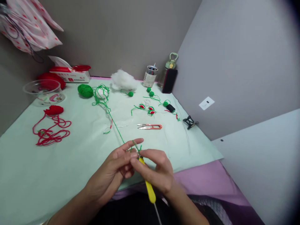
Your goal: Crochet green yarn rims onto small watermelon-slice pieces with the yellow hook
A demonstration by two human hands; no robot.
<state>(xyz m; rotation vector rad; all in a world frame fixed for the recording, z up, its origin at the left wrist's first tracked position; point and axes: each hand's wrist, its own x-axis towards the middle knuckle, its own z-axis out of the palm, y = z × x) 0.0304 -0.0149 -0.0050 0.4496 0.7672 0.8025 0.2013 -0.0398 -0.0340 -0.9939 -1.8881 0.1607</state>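
My right hand grips a crochet hook by its yellow handle, the tip pointing away from me. A thin metal shaft sticks out of the handle's near end. Thumb and fingers of my left hand pinch a small piece of green crochet work at the hook's tip, partly hidden by the fingertips. Green yarn runs from my stretched left index finger back to a loose green tangle on the table. Beyond my hands lie orange-handled thread snips.
Small red, white and green crocheted pieces lie past the snips. Behind are green balls, white stuffing, a can and a phone against a bottle. Red yarn and a clear tub are left.
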